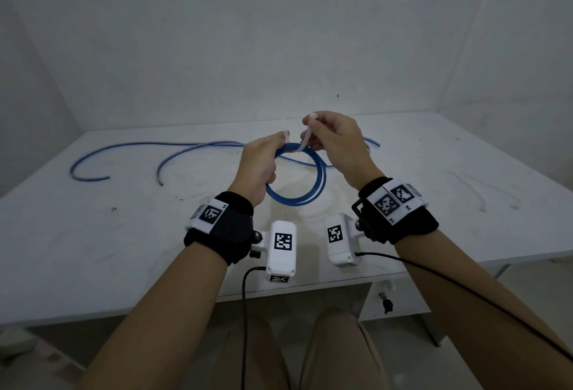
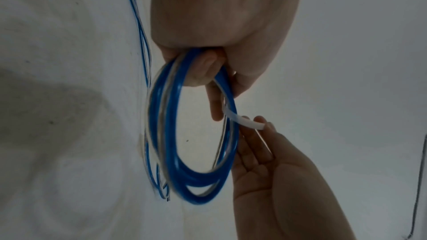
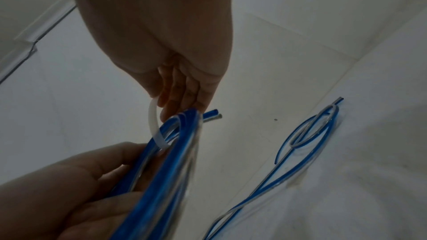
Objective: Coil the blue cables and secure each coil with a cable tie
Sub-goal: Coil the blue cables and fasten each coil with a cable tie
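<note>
One coil (image 1: 297,178) is wound and held above the table (image 1: 434,203); my left hand (image 1: 260,163) curls its fingers round the turns, while my right hand (image 1: 335,141) pinches the single white cable tie (image 1: 305,140), which I judge unfastened. I count two loose cables (image 1: 124,153) lying uncoiled at far left.

1. We see a bare recording corner, not a home: plain white walls (image 1: 217,32) close in on three sides.
2. We work at a scuffed white table (image 1: 449,203) carrying only loose blue cables (image 1: 124,149).
</note>
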